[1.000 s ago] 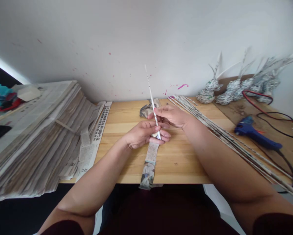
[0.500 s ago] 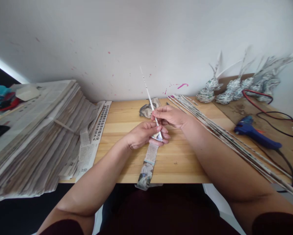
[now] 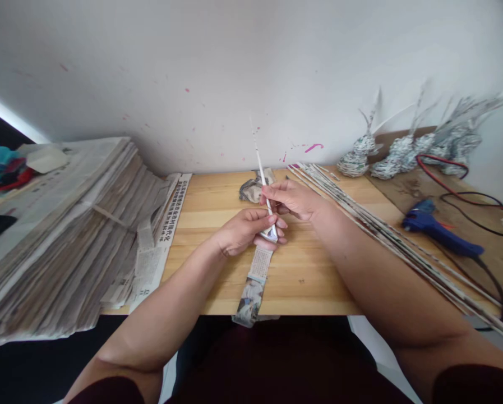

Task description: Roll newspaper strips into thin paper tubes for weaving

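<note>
Between my two hands a thin white paper tube (image 3: 262, 169) slants up and away over the wooden table. My right hand (image 3: 291, 199) pinches it partway along with thumb and fingertips. Lower down, my left hand (image 3: 251, 229) grips its near end, the thumb on top and the fingers underneath. A printed newspaper strip (image 3: 253, 286) runs from under my left hand toward me and overhangs the table's front edge. Just beyond my hands lies a crumpled grey cloth (image 3: 249, 191), partly covered by my right hand.
A tall newspaper stack (image 3: 108, 213) fills the left side. On the right lie a bundle of long rolled paper sticks (image 3: 360, 216) and a blue glue gun (image 3: 442, 230) with its cord. Several woven paper figures (image 3: 356, 157) stand by the wall behind the wooden table (image 3: 318, 275).
The paper tube's far tip has swung slightly to the right, so the tube stands a little steeper. Both hands keep nearly the same place.
</note>
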A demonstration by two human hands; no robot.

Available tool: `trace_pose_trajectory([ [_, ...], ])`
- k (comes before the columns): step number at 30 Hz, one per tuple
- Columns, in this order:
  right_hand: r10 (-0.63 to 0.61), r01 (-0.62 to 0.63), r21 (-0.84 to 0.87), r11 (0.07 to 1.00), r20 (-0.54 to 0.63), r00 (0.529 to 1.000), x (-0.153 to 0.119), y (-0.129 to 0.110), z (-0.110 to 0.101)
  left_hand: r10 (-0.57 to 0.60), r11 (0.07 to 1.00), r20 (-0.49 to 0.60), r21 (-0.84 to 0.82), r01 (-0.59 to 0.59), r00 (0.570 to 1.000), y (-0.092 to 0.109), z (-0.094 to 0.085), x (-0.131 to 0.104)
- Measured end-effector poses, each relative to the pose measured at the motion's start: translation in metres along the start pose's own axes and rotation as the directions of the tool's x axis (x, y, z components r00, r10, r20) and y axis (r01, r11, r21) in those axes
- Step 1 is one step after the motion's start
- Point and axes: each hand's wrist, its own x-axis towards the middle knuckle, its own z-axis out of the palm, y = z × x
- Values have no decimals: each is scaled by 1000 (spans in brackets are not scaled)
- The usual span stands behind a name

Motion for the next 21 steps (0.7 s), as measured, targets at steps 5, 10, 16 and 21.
trace_pose_trajectory([
  [5, -34, 31, -62, 998, -52, 998, 2, -1, -2, 189, 982, -203, 29, -187, 961, 7, -10, 2],
  [10, -131, 131, -229, 965, 16, 991, -1, -3, 9, 344, 935, -433, 78, -346, 833, 13, -18, 5],
  [16, -167, 79, -479, 874, -144, 975, 0, 2, 23, 340, 930, -495, 54, -362, 799, 12, -18, 8],
  [21, -214, 48, -604, 796, -206, 955, -3, -5, 26, 287, 936, -543, -16, -352, 789, 13, -17, 9],
])
